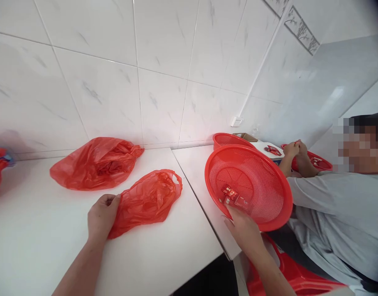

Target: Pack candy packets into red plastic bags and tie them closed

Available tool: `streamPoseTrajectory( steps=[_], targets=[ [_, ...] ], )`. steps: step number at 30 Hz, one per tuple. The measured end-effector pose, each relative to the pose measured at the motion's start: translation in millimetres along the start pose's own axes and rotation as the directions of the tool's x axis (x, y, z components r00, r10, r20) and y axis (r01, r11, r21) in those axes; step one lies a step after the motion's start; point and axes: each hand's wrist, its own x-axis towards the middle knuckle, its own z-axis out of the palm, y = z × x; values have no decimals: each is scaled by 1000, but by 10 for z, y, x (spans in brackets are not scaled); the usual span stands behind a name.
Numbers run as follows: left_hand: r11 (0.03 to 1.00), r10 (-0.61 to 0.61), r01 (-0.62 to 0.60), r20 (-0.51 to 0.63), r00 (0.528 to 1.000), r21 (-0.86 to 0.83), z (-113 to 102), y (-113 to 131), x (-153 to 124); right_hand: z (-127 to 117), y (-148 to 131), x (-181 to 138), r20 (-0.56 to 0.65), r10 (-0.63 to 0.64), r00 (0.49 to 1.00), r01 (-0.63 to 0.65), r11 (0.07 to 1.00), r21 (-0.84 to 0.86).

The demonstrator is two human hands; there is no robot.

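A red plastic bag lies crumpled on the white table, its handle loop toward the right. My left hand is closed, pinching the bag's left edge. My right hand grips the near rim of a red plastic colander, fingers over the inside and thumb outside. The colander is tilted toward me. A few small red printed packets sit at its bottom, close to my right fingertips.
Another, fuller-looking red plastic bag rests by the tiled wall. Behind the tilted colander stands a second red basket. A person in a grey shirt works at the right. Below is a red plastic chair.
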Motion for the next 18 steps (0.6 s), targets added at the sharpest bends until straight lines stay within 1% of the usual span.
streamPoseTrajectory(
  steps=[6,8,10,13,15,18],
  targets=[
    [999,31,-31,-9,999,-14,6,-5,-14,-119,99,187,20,34,999,-35,999,10],
    [999,45,-45,-6,999,-25,6,-10,-19,-188,141,251,67,50,996,-53,998,37],
    [998,47,-47,5,999,-38,5,-16,-24,-270,198,324,145,58,988,-71,994,84],
    [999,41,-41,13,999,-36,4,-24,-29,-376,326,472,232,47,972,-88,981,171],
    [999,45,-45,11,999,-29,5,-29,-29,-405,442,603,233,54,971,-104,972,209],
    [998,52,-52,17,999,-27,13,-39,-24,-371,616,807,238,82,968,-124,979,165]
  ],
)
